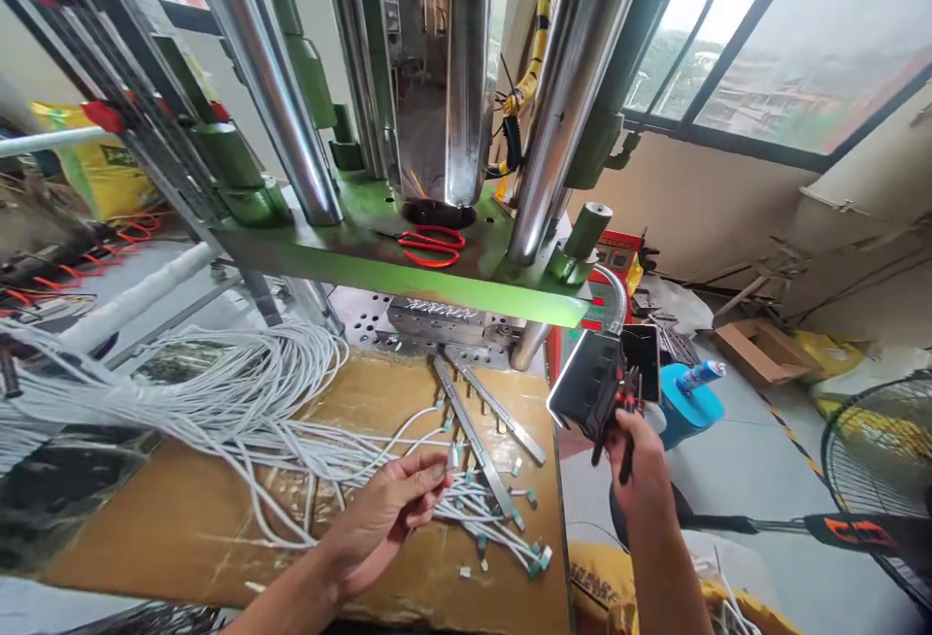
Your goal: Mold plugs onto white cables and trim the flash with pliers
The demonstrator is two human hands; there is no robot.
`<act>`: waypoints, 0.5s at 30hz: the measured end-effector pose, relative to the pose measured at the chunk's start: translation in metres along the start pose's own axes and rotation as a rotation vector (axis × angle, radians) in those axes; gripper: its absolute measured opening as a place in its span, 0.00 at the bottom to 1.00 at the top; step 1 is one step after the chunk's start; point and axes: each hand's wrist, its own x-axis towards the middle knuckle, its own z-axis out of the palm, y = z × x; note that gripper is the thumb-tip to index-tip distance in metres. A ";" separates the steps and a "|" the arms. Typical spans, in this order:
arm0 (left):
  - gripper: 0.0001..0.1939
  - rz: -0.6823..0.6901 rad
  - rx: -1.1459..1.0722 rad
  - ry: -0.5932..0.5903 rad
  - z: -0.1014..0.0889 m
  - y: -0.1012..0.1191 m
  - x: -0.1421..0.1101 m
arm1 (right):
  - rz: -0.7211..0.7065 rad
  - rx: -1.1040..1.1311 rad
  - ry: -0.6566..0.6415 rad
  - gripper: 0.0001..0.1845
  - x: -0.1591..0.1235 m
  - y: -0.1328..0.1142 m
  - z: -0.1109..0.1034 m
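Observation:
Over the front part of the bench, my left hand (397, 499) pinches a small white cable end (454, 455) between thumb and fingers. Beneath and beyond it spreads a bundle of white cables (473, 509) with green-tipped connectors. Two metal bars (477, 441) lie across the cardboard beside these ends. At the bench's right edge, my right hand (641, 455) is closed round the dark handles of red-and-black pliers (624, 402). The pliers are directly in front of a black open box (582, 378), and whether they touch it I cannot tell.
A green press plate (364, 261) on steel columns stands ahead, with red-handled scissors (433, 242) on it. A metal mould (437, 317) sits below. Coiled white cables (277, 373) cover the left side. A fan (881, 460) and a blue container (688, 407) stand right.

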 end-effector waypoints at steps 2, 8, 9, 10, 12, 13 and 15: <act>0.16 0.000 0.007 -0.012 0.002 0.001 0.000 | 0.147 0.019 -0.191 0.26 -0.061 0.013 -0.008; 0.16 0.013 0.146 -0.065 0.006 -0.007 -0.008 | -0.293 -0.388 -0.334 0.35 -0.179 0.051 0.024; 0.16 0.028 0.195 -0.086 0.005 -0.009 -0.010 | -0.366 -0.458 -0.326 0.37 -0.185 0.053 0.032; 0.15 0.042 0.248 -0.112 0.004 -0.011 -0.012 | -0.424 -0.517 -0.321 0.39 -0.189 0.055 0.039; 0.17 0.060 0.336 -0.151 0.001 -0.013 -0.015 | -0.503 -0.602 -0.312 0.41 -0.192 0.057 0.048; 0.17 0.065 0.366 -0.159 -0.001 -0.013 -0.017 | -0.528 -0.631 -0.308 0.41 -0.192 0.058 0.050; 0.18 0.076 0.406 -0.168 -0.004 -0.011 -0.020 | -0.561 -0.670 -0.297 0.41 -0.194 0.060 0.051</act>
